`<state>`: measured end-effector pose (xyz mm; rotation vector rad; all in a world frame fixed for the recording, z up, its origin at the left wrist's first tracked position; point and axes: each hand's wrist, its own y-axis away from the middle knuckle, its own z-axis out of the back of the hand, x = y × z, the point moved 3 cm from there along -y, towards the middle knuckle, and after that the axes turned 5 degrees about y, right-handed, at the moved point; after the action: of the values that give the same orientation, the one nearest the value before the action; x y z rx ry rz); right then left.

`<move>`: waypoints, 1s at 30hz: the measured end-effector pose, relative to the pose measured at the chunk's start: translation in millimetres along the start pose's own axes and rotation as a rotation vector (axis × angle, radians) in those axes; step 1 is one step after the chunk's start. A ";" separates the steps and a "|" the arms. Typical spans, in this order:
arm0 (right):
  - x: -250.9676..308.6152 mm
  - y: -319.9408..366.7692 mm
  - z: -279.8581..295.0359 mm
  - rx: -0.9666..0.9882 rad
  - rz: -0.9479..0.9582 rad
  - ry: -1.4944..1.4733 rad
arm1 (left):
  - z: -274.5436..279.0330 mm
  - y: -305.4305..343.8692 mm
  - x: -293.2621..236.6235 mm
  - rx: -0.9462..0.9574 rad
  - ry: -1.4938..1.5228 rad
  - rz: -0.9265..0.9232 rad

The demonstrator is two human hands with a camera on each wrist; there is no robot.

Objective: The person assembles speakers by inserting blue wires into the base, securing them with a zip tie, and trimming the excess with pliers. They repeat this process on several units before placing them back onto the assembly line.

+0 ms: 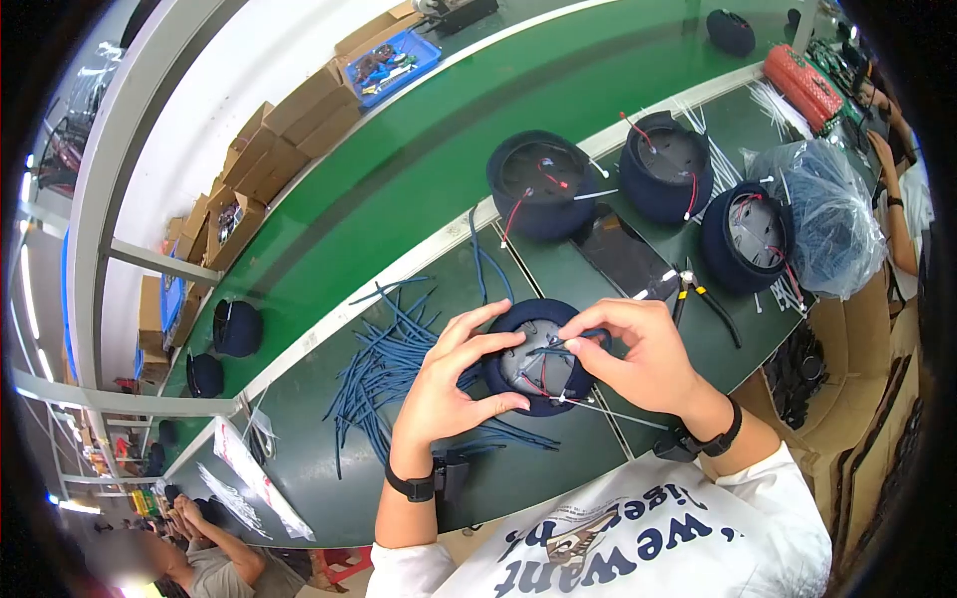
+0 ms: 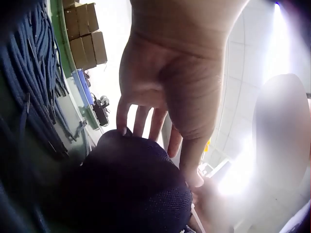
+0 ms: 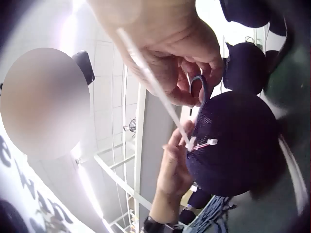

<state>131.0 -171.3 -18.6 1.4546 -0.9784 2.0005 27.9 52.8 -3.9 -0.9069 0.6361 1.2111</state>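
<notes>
Over the dark green tabletop (image 1: 304,439), between left hand (image 1: 449,389) and right hand (image 1: 643,354): one navy fabric-covered shell (image 1: 520,367), grey inside facing up; whether it bears fully on the table we cannot tell. Above the grey inside: one blue cord (image 3: 204,94), pinched between right thumb and fingertips; we judge that a slack pinch could let it spring loose. Left hand: spread wide, fingertips and thumb at the rim, not wrapped round; a hard tug on the cord might therefore swing the shell. Within: red wire (image 1: 544,377), which we think could snag under the cord. At the rim: one white cable tie (image 1: 633,418), long tail protruding, liable to catch the right wrist. Leftward: loose cord pile (image 1: 384,364), apt to tangle. Rightward: cutters (image 1: 688,276), lying apart, untouched.
</notes>
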 end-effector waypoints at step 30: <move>47.6 27.4 19.0 0.084 -0.127 0.178 | -32.2 23.6 0.2 0.073 -0.063 0.082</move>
<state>107.2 -204.8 22.4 1.3192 -0.7178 2.0582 6.8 27.5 -26.4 -0.7849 0.6679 1.2772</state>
